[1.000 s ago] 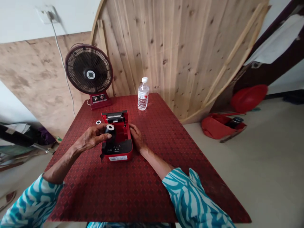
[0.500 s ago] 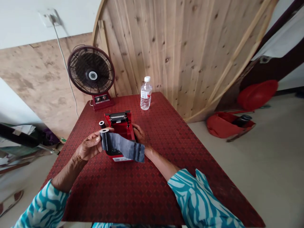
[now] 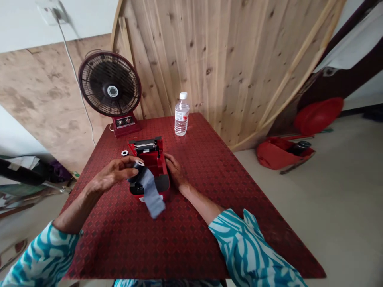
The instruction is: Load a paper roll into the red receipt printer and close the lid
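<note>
My left hand (image 3: 115, 173) grips a dark roll of printer ribbon (image 3: 140, 164) with a white core, its fingers around the roll. A loose grey-blue tail of ribbon hangs from it across the front of a small red label printer (image 3: 166, 187). The printer's lid (image 3: 146, 146) is raised, and the bay inside shows red. Against the printer's right side lies my right hand (image 3: 177, 170), its fingers curled along the edge and partly hidden. A second small black roll (image 3: 125, 153) with a white core stands just left of the printer.
On the patterned red table (image 3: 191, 239), a fan (image 3: 112, 91) stands at the back left and a water bottle (image 3: 181, 115) at the back middle. Wooden boards (image 3: 215, 59) rise behind. A red bin (image 3: 269, 153) holding a dark object sits on the floor at the right.
The ribbon roll in my left hand has moved right and tilted over the printer. Its tail, stretched out rightward before, now hangs down. My right hand stays at the printer's side.
</note>
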`<state>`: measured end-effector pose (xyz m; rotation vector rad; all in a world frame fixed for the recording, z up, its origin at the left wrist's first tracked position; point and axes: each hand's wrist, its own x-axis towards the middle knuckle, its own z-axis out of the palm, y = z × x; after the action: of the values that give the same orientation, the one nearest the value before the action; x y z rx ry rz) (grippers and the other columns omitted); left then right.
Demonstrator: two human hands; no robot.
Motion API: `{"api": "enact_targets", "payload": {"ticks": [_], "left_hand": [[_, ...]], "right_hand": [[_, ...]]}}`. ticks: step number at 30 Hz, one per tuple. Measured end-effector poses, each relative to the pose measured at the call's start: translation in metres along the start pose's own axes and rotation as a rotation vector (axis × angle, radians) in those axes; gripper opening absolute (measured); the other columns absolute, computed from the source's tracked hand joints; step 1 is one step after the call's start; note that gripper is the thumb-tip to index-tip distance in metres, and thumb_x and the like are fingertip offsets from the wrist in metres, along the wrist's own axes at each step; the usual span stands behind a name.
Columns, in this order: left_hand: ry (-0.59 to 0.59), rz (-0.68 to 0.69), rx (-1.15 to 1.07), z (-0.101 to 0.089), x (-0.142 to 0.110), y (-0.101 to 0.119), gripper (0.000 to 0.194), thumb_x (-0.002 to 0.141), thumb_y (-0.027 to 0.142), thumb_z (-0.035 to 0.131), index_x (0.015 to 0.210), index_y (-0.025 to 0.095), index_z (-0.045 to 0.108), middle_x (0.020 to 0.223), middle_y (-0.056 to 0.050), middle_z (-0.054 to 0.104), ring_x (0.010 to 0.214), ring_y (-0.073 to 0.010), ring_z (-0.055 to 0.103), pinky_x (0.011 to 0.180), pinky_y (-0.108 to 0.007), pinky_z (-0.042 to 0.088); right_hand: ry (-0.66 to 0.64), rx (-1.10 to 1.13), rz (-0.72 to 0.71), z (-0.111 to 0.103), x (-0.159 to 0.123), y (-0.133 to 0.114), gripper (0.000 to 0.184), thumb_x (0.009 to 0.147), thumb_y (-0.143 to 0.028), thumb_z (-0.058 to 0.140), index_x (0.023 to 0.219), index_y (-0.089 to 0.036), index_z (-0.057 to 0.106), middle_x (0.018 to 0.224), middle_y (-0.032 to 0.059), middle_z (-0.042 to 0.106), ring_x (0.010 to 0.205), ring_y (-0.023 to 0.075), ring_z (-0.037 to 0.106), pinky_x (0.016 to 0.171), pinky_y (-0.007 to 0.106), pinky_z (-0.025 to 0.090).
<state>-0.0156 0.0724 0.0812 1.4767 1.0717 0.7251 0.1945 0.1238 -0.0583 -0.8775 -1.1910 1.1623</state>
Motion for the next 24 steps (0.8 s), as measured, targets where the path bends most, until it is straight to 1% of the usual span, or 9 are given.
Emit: {"api": "enact_targets", "payload": {"ticks": [3, 7, 9, 11, 13, 15, 18, 20, 24], "left_hand": [[0.008, -0.019, 0.342, 0.006, 0.021, 0.002, 0.04, 0.073, 0.038, 0.069, 0.106, 0.017, 0.064, 0.091, -0.005, 0.069, 0.079, -0.0187, 0.064, 0.069, -0.028, 0.049], [0.018, 0.059, 0.792, 0.019, 0.039, -0.002, 0.042, 0.08, 0.04, 0.058, 0.115, 0.018, 0.063, 0.109, -0.01, 0.07, 0.095, -0.0255, 0.064, 0.086, -0.038, 0.049], [-0.011, 0.125, 0.907, 0.024, 0.041, -0.002, 0.041, 0.085, 0.039, 0.049, 0.118, 0.018, 0.062, 0.116, -0.011, 0.068, 0.103, -0.0268, 0.063, 0.092, -0.04, 0.047], [-0.028, 0.182, 0.939, 0.027, 0.04, 0.001, 0.04, 0.087, 0.035, 0.044, 0.118, 0.017, 0.063, 0.119, -0.012, 0.067, 0.108, -0.0276, 0.061, 0.095, -0.04, 0.046], [-0.035, 0.183, 0.896, 0.027, 0.038, 0.005, 0.041, 0.085, 0.032, 0.044, 0.118, 0.017, 0.063, 0.12, -0.012, 0.066, 0.111, -0.0283, 0.06, 0.096, -0.04, 0.045], [-0.047, 0.11, 0.775, 0.024, 0.034, 0.01, 0.043, 0.083, 0.033, 0.047, 0.119, 0.017, 0.063, 0.114, -0.01, 0.069, 0.106, -0.0284, 0.062, 0.091, -0.039, 0.048], [-0.065, -0.053, 0.475, 0.015, 0.027, 0.016, 0.048, 0.079, 0.039, 0.056, 0.122, 0.018, 0.062, 0.101, -0.006, 0.072, 0.092, -0.0253, 0.066, 0.078, -0.033, 0.052], [-0.056, -0.111, 0.249, 0.007, 0.021, 0.019, 0.051, 0.075, 0.04, 0.063, 0.122, 0.019, 0.063, 0.097, -0.006, 0.072, 0.084, -0.0225, 0.066, 0.072, -0.029, 0.052], [-0.026, -0.058, -0.071, -0.008, 0.001, 0.025, 0.055, 0.065, 0.04, 0.074, 0.113, 0.016, 0.069, 0.09, -0.009, 0.073, 0.071, -0.0197, 0.066, 0.063, -0.026, 0.051]], "right_hand": [[0.009, -0.001, -0.018, 0.001, 0.001, 0.0, 0.033, 0.084, -0.041, 0.051, 0.108, -0.025, 0.066, 0.115, 0.003, 0.068, 0.112, 0.0211, 0.059, 0.102, 0.038, 0.042], [-0.002, 0.012, -0.025, 0.001, 0.002, 0.001, 0.032, 0.084, -0.04, 0.05, 0.108, -0.025, 0.065, 0.113, 0.0019, 0.069, 0.111, 0.0199, 0.059, 0.102, 0.037, 0.042], [-0.006, 0.011, -0.027, 0.0, 0.001, 0.001, 0.031, 0.085, -0.039, 0.049, 0.108, -0.025, 0.065, 0.113, 0.0016, 0.068, 0.111, 0.0195, 0.059, 0.102, 0.036, 0.042], [-0.005, -0.001, -0.036, 0.0, 0.001, 0.0, 0.03, 0.085, -0.038, 0.049, 0.108, -0.025, 0.065, 0.114, 0.0014, 0.068, 0.112, 0.0194, 0.059, 0.102, 0.036, 0.042], [-0.005, -0.011, -0.046, 0.0, 0.001, -0.001, 0.03, 0.085, -0.037, 0.049, 0.108, -0.026, 0.065, 0.113, 0.0013, 0.068, 0.111, 0.0194, 0.059, 0.102, 0.036, 0.042], [-0.008, -0.014, -0.05, 0.0, 0.001, -0.002, 0.03, 0.085, -0.037, 0.048, 0.108, -0.026, 0.065, 0.113, 0.0012, 0.068, 0.111, 0.0192, 0.059, 0.102, 0.036, 0.042], [-0.012, -0.014, -0.049, 0.0, 0.002, -0.002, 0.031, 0.085, -0.037, 0.047, 0.108, -0.025, 0.065, 0.113, 0.0018, 0.068, 0.111, 0.0191, 0.059, 0.102, 0.036, 0.042], [-0.012, -0.01, -0.036, 0.0, 0.002, -0.001, 0.032, 0.085, -0.038, 0.048, 0.108, -0.024, 0.064, 0.113, 0.0023, 0.068, 0.111, 0.0194, 0.059, 0.101, 0.036, 0.042], [-0.007, 0.003, -0.017, 0.0, 0.002, 0.001, 0.032, 0.085, -0.039, 0.048, 0.108, -0.024, 0.064, 0.113, 0.002, 0.068, 0.111, 0.0196, 0.059, 0.102, 0.037, 0.042]]}}
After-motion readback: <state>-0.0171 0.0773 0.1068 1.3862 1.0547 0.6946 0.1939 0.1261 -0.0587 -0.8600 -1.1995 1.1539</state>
